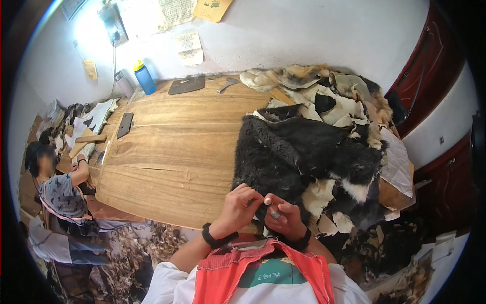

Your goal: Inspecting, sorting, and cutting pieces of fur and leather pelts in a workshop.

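Close together at the near edge of the wooden bench: left hand with fingertips pinched shut, contents of that grip impossible to tell; right hand curled around a small silvery object, too small to identify. Just beyond, on the bench's right side, a black fur pelt among pale hide scraps. Likely trouble: losing the silvery object in dark pile through a slackened right grip, or shifting the pelt by snagging it with a forearm.
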Motion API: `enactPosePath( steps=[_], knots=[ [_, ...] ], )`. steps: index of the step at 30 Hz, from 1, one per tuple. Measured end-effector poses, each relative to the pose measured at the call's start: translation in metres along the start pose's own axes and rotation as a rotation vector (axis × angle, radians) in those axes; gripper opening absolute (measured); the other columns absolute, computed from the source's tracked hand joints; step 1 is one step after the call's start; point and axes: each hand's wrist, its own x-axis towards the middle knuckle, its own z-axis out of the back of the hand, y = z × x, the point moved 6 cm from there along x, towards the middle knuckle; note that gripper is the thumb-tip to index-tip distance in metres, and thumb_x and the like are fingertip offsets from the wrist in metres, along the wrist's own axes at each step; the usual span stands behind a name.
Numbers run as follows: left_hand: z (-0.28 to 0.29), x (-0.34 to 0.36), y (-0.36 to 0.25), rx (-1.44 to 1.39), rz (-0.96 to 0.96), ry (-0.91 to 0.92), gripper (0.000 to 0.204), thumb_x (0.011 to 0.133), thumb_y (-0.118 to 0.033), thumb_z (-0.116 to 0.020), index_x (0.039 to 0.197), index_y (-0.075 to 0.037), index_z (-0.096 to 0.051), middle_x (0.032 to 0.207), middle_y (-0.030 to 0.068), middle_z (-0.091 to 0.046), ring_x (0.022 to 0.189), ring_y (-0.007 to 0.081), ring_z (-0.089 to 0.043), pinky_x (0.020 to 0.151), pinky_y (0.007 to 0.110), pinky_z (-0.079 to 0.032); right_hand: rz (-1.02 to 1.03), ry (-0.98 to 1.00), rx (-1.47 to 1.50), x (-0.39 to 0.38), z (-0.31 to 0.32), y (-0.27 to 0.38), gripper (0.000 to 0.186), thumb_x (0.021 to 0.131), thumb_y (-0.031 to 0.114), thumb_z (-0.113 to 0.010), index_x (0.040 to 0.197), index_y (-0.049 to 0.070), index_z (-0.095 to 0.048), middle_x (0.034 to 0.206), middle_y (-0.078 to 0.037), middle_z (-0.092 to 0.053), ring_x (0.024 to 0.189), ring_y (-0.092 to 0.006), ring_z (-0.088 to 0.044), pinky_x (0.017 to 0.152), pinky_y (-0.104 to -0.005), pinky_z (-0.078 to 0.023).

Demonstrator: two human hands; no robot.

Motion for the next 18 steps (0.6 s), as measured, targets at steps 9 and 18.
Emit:
enactPosePath(
  steps=[9, 18],
  knots=[
    [-0.009, -0.014, 0.004, -0.382, 0.277, -0.052, 0.010, 0.079, 0.001, -0.070, 0.086, -0.003, -0.066, 0.078, 0.0062, -0.062, 0.077, 0.0161, -0.063, 0.066, 0.027, -0.049, 0.049, 0.030, 0.042, 0.006, 0.001, 0.004, 0.014, 0.095, 0.021, -0.053, 0.089, 0.009, -0.050, 0.056, 0.002, -0.042, 0.047, -0.0068, -0.039, 0.043, -0.0217, -0.030],
    [-0.012, -0.010, -0.013, -0.270, 0.174, 0.027, 0.011, 0.078, 0.002, -0.071, 0.086, -0.002, -0.064, 0.083, 0.0053, -0.060, 0.069, 0.0133, -0.059, 0.061, 0.025, -0.047, 0.062, 0.027, -0.040, 0.004, 0.008, 0.002, 0.015, 0.098, 0.024, -0.053, 0.090, 0.011, -0.053, 0.051, 0.006, -0.036, 0.044, -0.0048, -0.034, 0.043, -0.0209, -0.027]
  ],
)
